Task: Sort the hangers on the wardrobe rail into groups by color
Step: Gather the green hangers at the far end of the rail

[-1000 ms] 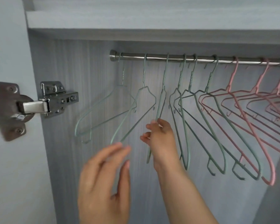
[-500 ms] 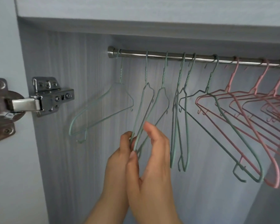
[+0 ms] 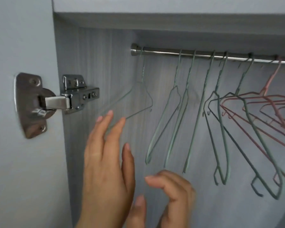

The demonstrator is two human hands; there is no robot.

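Observation:
A steel wardrobe rail (image 3: 163, 52) runs across the top. Several pale green hangers (image 3: 174, 119) hang along its left and middle stretch; the leftmost green hanger (image 3: 143, 97) hangs apart by the rail's end. Pink hangers (image 3: 270, 102) are bunched at the right edge, overlapping one darker green hanger (image 3: 253, 129). My left hand (image 3: 104, 162) is flat with fingers apart, its fingertips at the lower arm of the leftmost hanger. My right hand (image 3: 169, 195) sits low, fingers curled and apart, holding nothing, just below the tips of the middle green hangers.
The open wardrobe door (image 3: 20, 145) stands at the left with a metal hinge (image 3: 59, 101) joining it to the grey side wall. A shelf (image 3: 171, 7) runs above the rail. The grey back panel (image 3: 204, 203) lies behind the hangers.
Both hands have let go of the two green hangers pinched between them and dropped away. The left hand has moved left to the leftmost hanger. The view has shifted left.

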